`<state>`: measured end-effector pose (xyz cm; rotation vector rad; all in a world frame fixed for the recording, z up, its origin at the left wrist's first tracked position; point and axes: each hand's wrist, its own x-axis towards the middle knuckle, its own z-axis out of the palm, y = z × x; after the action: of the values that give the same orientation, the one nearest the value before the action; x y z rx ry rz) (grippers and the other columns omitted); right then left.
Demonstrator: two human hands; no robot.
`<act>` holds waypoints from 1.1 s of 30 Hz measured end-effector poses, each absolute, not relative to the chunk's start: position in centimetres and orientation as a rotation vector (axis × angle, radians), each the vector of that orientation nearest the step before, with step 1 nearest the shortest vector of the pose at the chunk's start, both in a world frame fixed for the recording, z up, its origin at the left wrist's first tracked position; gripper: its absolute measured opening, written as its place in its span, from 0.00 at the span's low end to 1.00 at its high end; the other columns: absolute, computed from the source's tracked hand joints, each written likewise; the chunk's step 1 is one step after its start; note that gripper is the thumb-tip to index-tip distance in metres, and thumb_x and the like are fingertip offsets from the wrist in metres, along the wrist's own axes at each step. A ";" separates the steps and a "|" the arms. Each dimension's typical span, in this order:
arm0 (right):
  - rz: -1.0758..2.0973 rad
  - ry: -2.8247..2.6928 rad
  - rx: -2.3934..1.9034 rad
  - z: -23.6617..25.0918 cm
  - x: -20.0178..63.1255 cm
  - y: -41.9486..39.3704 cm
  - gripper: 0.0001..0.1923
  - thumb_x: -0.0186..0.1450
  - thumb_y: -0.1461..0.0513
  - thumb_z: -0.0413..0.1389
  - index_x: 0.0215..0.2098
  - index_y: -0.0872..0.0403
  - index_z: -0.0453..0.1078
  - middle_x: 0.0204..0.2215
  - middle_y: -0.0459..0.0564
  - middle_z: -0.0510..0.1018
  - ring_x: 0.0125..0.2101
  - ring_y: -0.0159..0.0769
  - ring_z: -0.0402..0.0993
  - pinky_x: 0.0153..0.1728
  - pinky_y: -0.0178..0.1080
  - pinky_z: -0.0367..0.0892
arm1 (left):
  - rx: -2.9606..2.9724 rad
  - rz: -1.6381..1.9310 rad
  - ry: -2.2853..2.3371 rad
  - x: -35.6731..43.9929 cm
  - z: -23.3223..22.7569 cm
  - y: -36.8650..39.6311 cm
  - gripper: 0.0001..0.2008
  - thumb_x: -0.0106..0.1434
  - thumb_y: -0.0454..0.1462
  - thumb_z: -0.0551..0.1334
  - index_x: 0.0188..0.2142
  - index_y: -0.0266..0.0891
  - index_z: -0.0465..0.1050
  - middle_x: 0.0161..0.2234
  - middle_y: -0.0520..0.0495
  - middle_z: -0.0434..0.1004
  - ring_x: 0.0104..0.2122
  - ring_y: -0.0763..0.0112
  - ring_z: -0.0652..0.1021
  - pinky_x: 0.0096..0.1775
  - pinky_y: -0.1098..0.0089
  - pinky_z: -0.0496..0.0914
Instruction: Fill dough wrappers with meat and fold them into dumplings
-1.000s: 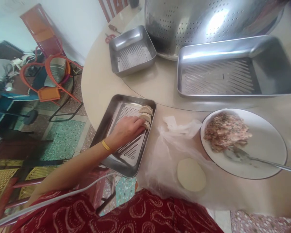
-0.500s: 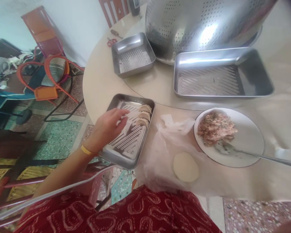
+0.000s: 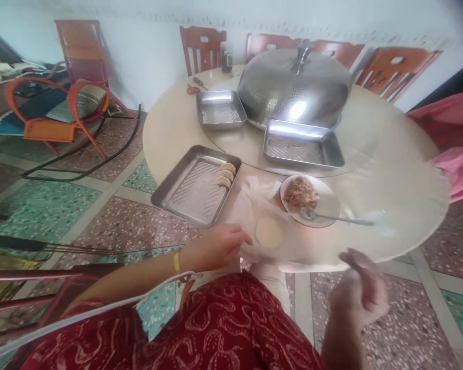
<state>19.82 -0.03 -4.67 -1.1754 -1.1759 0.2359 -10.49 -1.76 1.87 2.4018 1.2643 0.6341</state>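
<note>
My left hand (image 3: 224, 246) hovers at the table's near edge with loosely bent fingers, nothing visible in them. Its fingertips are just left of a round dough wrapper (image 3: 268, 233), which lies flat on a thin plastic bag (image 3: 247, 205). Off the table's front edge, my right hand (image 3: 364, 285) is slightly blurred, fingers apart and holding nothing I can see. A white plate (image 3: 330, 198) carries minced filling (image 3: 301, 193) and a metal spoon (image 3: 341, 220). Three folded dumplings (image 3: 225, 176) line the right side of a metal tray (image 3: 189, 190).
Two more metal trays, a small one (image 3: 221, 110) and a larger one (image 3: 303, 146), stand farther back. Behind them is a large perforated metal dome cover (image 3: 293, 87). Red scissors (image 3: 193, 90) and a dark bottle (image 3: 227, 59) are at the far edge. A white cord (image 3: 111, 308) crosses my left arm.
My left hand has left the dumpling tray and come right and nearer, beside the wrapper. My right hand has come into view. The camera has tilted up, showing more table and chairs.
</note>
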 end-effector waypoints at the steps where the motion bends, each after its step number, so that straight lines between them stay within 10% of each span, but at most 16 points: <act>1: 0.288 -1.234 -1.119 -5.1 19.4 -0.8 0.08 0.63 0.58 0.61 0.41 0.42 0.77 0.37 0.53 0.79 0.43 0.52 0.78 0.45 0.62 0.71 | 2.411 0.623 1.262 -9.8 1.7 -2.1 0.12 0.66 0.30 0.54 0.42 0.39 0.75 0.34 0.47 0.77 0.35 0.70 0.77 0.37 0.71 0.70; 11: 0.218 -1.679 -1.109 -6.5 16.6 -4.0 0.09 0.66 0.62 0.54 0.42 0.50 0.76 0.42 0.55 0.79 0.43 0.43 0.78 0.43 0.50 0.76 | 2.516 0.676 1.395 -6.6 -0.6 -3.4 0.10 0.68 0.34 0.56 0.42 0.37 0.76 0.37 0.44 0.77 0.38 0.66 0.76 0.40 0.67 0.70; 33: -0.027 -2.075 -1.316 -11.7 15.4 -2.3 0.17 0.65 0.65 0.54 0.49 0.44 0.76 0.62 0.53 0.64 0.59 0.52 0.58 0.57 0.57 0.62 | 2.582 0.156 1.484 -2.5 -2.6 3.2 0.09 0.63 0.39 0.62 0.39 0.37 0.76 0.40 0.40 0.77 0.42 0.56 0.74 0.42 0.60 0.67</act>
<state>15.42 -2.30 -11.73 -1.3163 -2.0748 -0.0272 -2.48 3.17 -2.63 2.5825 1.4840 0.1559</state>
